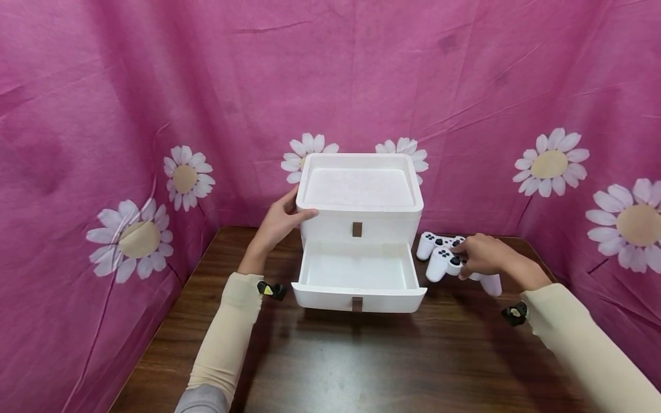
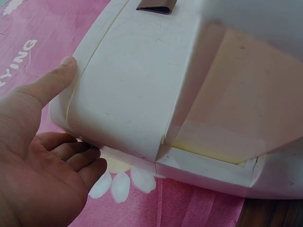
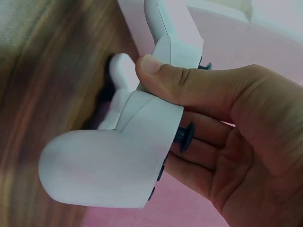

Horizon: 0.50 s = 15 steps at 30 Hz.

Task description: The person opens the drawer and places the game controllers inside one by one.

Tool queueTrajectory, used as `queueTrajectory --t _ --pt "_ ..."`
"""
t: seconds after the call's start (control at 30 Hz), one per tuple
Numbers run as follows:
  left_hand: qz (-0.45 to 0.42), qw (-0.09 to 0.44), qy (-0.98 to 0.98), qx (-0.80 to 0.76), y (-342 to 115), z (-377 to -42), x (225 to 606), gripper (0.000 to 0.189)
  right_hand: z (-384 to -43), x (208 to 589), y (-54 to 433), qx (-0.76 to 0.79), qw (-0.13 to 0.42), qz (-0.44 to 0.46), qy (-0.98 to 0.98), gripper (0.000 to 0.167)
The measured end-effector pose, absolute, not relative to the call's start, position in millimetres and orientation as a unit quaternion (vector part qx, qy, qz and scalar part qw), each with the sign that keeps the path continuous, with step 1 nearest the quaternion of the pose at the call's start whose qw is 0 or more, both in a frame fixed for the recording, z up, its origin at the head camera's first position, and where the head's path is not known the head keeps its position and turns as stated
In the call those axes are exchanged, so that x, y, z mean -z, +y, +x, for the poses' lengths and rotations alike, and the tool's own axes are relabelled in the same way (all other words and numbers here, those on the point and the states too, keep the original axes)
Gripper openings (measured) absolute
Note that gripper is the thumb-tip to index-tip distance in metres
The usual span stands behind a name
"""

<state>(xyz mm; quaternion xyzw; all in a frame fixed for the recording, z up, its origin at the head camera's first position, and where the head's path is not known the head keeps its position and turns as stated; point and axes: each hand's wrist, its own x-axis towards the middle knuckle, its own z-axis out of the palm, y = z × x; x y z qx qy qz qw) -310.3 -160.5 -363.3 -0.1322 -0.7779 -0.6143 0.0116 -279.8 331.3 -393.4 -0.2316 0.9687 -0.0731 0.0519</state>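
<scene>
A white drawer unit (image 1: 361,221) stands on the table with its lower drawer (image 1: 356,275) pulled out and the inside bare. My left hand (image 1: 280,223) holds the unit's upper left corner, thumb on the top rim and fingers curled against the side, as the left wrist view (image 2: 57,137) also shows. To the right of the unit, my right hand (image 1: 485,255) grips a white game controller (image 1: 441,265) by its middle, between thumb and fingers. In the right wrist view the controller (image 3: 104,165) is tilted, its black stick facing my palm. Behind it lies a second white controller (image 1: 427,244).
The upper drawer (image 1: 330,226) is closed and has a brown pull tab (image 1: 357,229). A shallow tray top (image 1: 361,186) crowns the unit. Pink cloth (image 1: 248,86) with daisies hangs behind and at both sides of the brown wooden table (image 1: 330,367).
</scene>
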Motion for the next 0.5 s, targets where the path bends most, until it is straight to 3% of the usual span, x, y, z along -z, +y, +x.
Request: queueTrajectory --t 0.5 --pt "-0.124 0.015 -0.786 0.605 -160 -310 364 0.094 -266 344 317 0.055 0.036 -0.259 0.964 0.062"
